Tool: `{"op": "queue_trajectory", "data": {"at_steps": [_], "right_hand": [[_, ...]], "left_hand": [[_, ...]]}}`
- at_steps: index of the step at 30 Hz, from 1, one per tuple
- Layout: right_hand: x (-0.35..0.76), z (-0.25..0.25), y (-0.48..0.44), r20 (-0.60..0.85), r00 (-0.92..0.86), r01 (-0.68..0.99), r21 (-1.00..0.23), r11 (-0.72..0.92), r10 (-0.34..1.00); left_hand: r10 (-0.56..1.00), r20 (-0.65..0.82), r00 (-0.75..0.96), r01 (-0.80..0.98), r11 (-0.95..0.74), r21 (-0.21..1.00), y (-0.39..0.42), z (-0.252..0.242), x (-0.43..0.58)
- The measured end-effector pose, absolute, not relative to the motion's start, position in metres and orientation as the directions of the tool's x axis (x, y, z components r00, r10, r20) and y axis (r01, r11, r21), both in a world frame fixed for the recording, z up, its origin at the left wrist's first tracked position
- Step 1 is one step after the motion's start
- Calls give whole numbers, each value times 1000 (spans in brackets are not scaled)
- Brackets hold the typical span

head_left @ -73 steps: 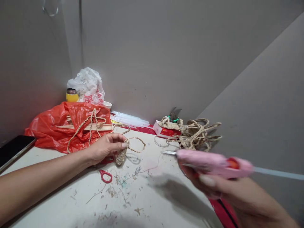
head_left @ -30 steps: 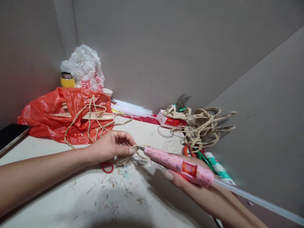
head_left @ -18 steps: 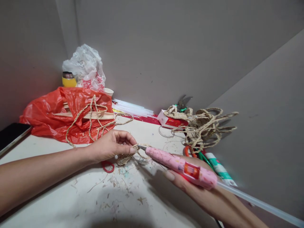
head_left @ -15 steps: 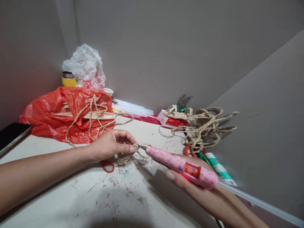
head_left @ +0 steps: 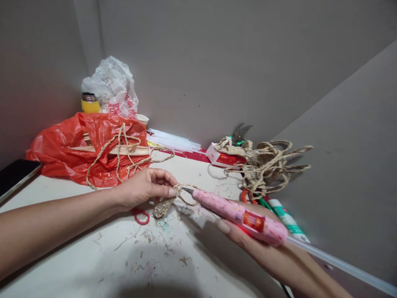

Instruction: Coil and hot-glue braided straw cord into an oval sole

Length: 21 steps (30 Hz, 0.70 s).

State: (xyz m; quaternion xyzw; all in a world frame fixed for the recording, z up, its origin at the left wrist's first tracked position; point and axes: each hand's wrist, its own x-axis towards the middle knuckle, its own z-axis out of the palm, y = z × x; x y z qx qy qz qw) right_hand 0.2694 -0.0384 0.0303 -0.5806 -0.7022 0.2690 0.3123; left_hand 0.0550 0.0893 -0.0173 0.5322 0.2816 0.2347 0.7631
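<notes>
My left hand pinches a small piece of braided straw cord between thumb and fingers, a little above the table. A thin loop of the braid sticks out to the right of the fingertips. My right hand is wrapped round a pink glue gun, whose dark nozzle points left and meets the braid beside my left thumb, as near as I can tell. A long clear glue stick runs out of the gun's back end. The gun covers most of my right fingers. Red scissor handles lie beneath my left wrist.
A red plastic bag with loose braid on it lies at the left, near a phone and a yellow jar. Spare glue sticks rest by the wall. Heaped braided cord stands at the right. Straw scraps litter the white table.
The glue gun has shifted very slightly right, with its nozzle still at the braid. The braid in my left hand has tilted a little. Otherwise the scene stays the same.
</notes>
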Motion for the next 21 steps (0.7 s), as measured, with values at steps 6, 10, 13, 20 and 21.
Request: {"op": "queue_trajectory", "data": {"at_steps": [6,10,13,20,21], "right_hand": [[271,30,-37,122,-156,660,-725,196,980],[270,29,-38,135,-144,652,-732,197,980],[270,29,-39,131,-139,644,-741,190,982],[268,31,-40,93,-147,660,-732,167,985],[268,32,-40,93,-146,664,-729,167,985]], "left_hand": [[633,-180,753,-99,380,920,90,-16,56],[628,-195,754,-106,409,906,91,-17,56],[617,-202,760,-107,426,898,91,-18,57],[607,-211,766,-103,440,892,92,-20,56],[606,-214,766,-103,444,890,92,-20,56]]}}
